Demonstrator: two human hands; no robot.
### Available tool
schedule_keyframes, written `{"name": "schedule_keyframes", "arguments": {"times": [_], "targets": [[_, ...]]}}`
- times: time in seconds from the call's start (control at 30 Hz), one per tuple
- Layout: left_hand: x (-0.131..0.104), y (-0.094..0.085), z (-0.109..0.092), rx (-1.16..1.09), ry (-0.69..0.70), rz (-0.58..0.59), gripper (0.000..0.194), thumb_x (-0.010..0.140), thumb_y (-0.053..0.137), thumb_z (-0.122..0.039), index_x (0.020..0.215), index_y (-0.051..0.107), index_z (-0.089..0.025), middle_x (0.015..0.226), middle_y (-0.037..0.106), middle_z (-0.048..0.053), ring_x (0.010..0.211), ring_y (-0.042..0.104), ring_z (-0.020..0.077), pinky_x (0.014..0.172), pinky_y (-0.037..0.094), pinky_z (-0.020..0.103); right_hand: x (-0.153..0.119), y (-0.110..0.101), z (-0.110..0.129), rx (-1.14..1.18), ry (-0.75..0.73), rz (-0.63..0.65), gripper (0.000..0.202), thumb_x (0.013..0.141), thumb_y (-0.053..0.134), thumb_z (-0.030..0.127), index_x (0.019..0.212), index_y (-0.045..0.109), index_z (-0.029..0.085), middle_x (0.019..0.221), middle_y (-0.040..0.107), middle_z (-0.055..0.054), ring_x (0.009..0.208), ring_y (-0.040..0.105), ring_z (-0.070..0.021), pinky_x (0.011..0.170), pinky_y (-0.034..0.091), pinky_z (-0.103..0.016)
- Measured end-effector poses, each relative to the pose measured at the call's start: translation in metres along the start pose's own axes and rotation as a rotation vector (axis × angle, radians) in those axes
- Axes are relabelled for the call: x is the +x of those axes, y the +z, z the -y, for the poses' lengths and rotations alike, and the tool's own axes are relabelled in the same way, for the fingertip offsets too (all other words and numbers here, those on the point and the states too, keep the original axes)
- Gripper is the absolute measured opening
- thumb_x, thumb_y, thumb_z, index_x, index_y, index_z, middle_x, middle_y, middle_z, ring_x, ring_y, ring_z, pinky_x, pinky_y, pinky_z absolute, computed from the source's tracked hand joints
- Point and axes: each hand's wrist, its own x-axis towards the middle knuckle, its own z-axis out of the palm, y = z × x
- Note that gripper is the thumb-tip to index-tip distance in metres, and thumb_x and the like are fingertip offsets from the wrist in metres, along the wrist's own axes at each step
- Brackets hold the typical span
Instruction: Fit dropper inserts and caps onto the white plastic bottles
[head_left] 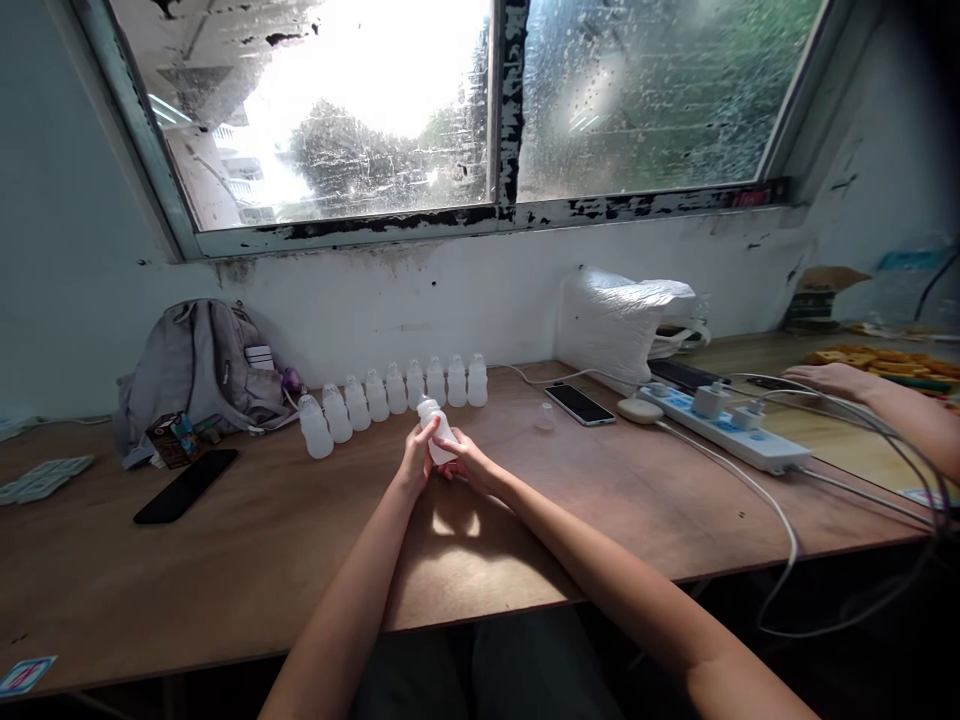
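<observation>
A frosted white bottle [435, 428] with a nipple-shaped top is held between my two hands, slightly tilted, above the wooden table. My left hand [417, 455] is wrapped round its left side, with the thumb near the bottle's neck. From the right, my right hand [469, 462] closes on the bottle's lower body. Behind my hands stands a row of several similar frosted bottles [377, 396], upright along the back of the table. A small clear cap [544, 417] lies on the table to the right of my hands.
Left are a grey backpack [202, 370], a small brown carton [174, 440] and a black phone [186, 486]. Right are another phone [580, 404], a round white pad [639, 411], a power strip [731, 430] with cables, a white bag [607, 325] and another person's hand [832, 379].
</observation>
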Motion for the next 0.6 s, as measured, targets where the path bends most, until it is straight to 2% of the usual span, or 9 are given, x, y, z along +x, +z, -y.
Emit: {"name": "schedule_keyframes", "arguments": {"times": [0.1, 0.17, 0.23, 0.33, 0.43, 0.5, 0.6], "targets": [[0.001, -0.001, 0.007, 0.016, -0.031, 0.036, 0.042, 0.058, 0.067, -0.042, 0.082, 0.059, -0.009, 0.066, 0.059, 0.005, 0.055, 0.055, 0.0129, 0.051, 0.042, 0.024, 0.003, -0.007, 0.001, 0.084, -0.018, 0.002, 0.029, 0.073, 0.05, 0.041, 0.091, 0.045, 0.019, 0.071, 0.053, 0.001, 0.055, 0.052, -0.0088, 0.041, 0.04, -0.017], [0.003, -0.003, 0.009, -0.01, -0.026, 0.002, 0.042, 0.058, 0.067, -0.041, 0.083, 0.059, -0.009, 0.072, 0.06, 0.007, 0.06, 0.056, 0.0134, 0.055, 0.043, 0.024, 0.005, -0.014, 0.002, 0.103, 0.001, 0.019, 0.03, 0.075, 0.048, 0.043, 0.088, 0.049, 0.017, 0.073, 0.054, -0.001, 0.06, 0.052, -0.0098, 0.046, 0.043, -0.018], [0.006, -0.007, 0.009, -0.05, -0.033, -0.045, 0.042, 0.058, 0.067, -0.041, 0.086, 0.058, -0.011, 0.075, 0.06, 0.006, 0.063, 0.056, 0.0136, 0.057, 0.043, 0.024, 0.009, -0.023, 0.003, 0.074, 0.034, -0.018, 0.031, 0.075, 0.047, 0.044, 0.084, 0.052, 0.015, 0.073, 0.054, -0.004, 0.061, 0.053, -0.011, 0.051, 0.045, -0.021], [0.01, -0.011, 0.007, -0.11, -0.056, -0.122, 0.042, 0.059, 0.066, -0.043, 0.087, 0.058, -0.012, 0.074, 0.06, 0.005, 0.063, 0.056, 0.0127, 0.056, 0.043, 0.023, 0.017, -0.04, 0.001, -0.154, -0.005, -0.3, 0.025, 0.072, 0.049, 0.039, 0.077, 0.053, 0.015, 0.075, 0.054, -0.006, 0.066, 0.053, -0.0139, 0.056, 0.046, -0.026], [0.011, -0.012, 0.003, -0.136, -0.08, -0.148, 0.041, 0.06, 0.064, -0.044, 0.086, 0.058, -0.013, 0.07, 0.058, 0.003, 0.06, 0.055, 0.0117, 0.054, 0.041, 0.022, 0.021, -0.061, 0.001, -0.447, -0.156, -0.588, 0.015, 0.068, 0.05, 0.028, 0.078, 0.053, 0.017, 0.094, 0.049, -0.009, 0.09, 0.048, -0.0191, 0.075, 0.043, -0.033], [0.01, -0.011, 0.002, -0.135, -0.086, -0.141, 0.042, 0.06, 0.064, -0.044, 0.087, 0.058, -0.013, 0.069, 0.058, 0.002, 0.058, 0.054, 0.011, 0.052, 0.04, 0.021, 0.022, -0.076, 0.003, -0.731, -0.295, -0.785, 0.02, 0.067, 0.048, 0.023, 0.085, 0.054, 0.017, 0.11, 0.041, -0.012, 0.105, 0.039, -0.0235, 0.086, 0.035, -0.038], [0.007, -0.009, 0.001, -0.124, -0.098, -0.108, 0.042, 0.059, 0.063, -0.045, 0.086, 0.057, -0.014, 0.071, 0.058, 0.002, 0.055, 0.053, 0.0107, 0.051, 0.039, 0.022, 0.019, -0.098, 0.008, -0.997, -0.311, -1.04, 0.031, 0.067, 0.045, 0.02, 0.097, 0.052, 0.016, 0.121, 0.03, -0.014, 0.112, 0.031, -0.0285, 0.09, 0.028, -0.043]]}}
